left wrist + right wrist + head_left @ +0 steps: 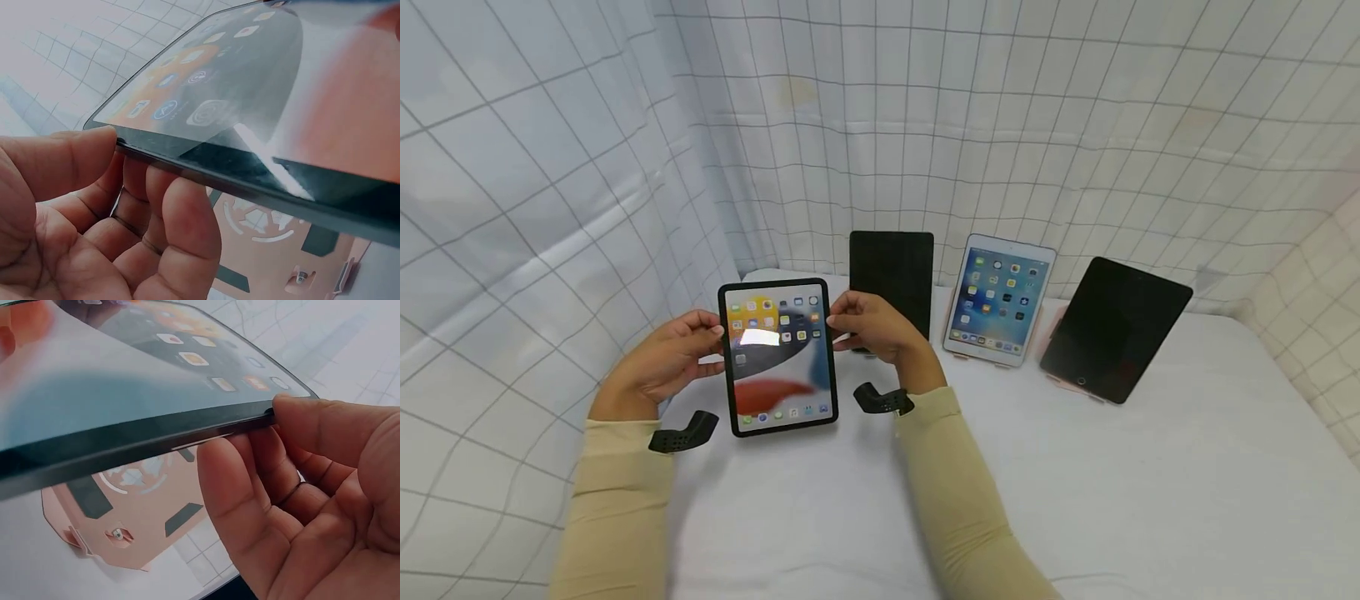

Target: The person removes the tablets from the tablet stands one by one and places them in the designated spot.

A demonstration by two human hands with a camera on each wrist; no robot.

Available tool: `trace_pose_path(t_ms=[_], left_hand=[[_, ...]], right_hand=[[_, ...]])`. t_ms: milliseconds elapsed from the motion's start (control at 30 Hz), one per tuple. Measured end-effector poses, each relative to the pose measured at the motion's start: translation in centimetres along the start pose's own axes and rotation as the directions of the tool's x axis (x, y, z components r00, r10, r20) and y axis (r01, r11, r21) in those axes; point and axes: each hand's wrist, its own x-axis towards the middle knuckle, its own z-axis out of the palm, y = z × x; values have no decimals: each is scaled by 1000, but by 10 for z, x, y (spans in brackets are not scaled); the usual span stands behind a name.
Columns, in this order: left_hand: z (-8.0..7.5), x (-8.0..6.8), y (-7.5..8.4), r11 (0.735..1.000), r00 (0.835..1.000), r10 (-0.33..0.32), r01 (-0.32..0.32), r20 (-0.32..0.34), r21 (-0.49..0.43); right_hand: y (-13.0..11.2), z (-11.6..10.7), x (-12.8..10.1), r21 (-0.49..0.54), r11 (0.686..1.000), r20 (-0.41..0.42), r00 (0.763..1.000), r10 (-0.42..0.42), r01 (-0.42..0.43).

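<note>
A tablet [781, 358] with a dark frame and a lit home screen is held upright between both hands, left of the middle in the head view. My left hand [672, 354] pinches its left edge, thumb on the front and fingers curled behind. On the opposite edge, my right hand [876, 327] grips it the same way, as the right wrist view shows. Under the tablet in both wrist views is a pink metal stand [262, 250] with dark pads and a round cut-out; the tablet hides this stand in the head view.
Behind my right hand leans a dark-screened tablet [891, 275]. Farther right, a white tablet [1000, 300] with a lit screen and a black tablet [1116, 329], tilted clockwise, rest on pink stands. Grid-patterned curtains [985, 125] enclose the white table [1112, 500] at the back and left.
</note>
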Motion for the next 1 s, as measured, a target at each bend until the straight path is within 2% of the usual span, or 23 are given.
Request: trace_pose_path(t_ms=[300,500,800,1000], left_hand=[[-5,-1,-4,999,999,-53,53,13,6],[-4,0,-5,993,995,-98,98,-8,62],[0,3,-10,966,978,-202,207,-48,157],[-3,-1,-10,958,972,-231,235,-43,161]], right_hand=[[12,8,-6,39,999,-13,999,30,-29],[20,10,-10,38,998,-35,998,48,-47],[32,14,-14,74,994,-88,992,91,-84],[33,24,-17,87,992,-101,990,100,-91]])
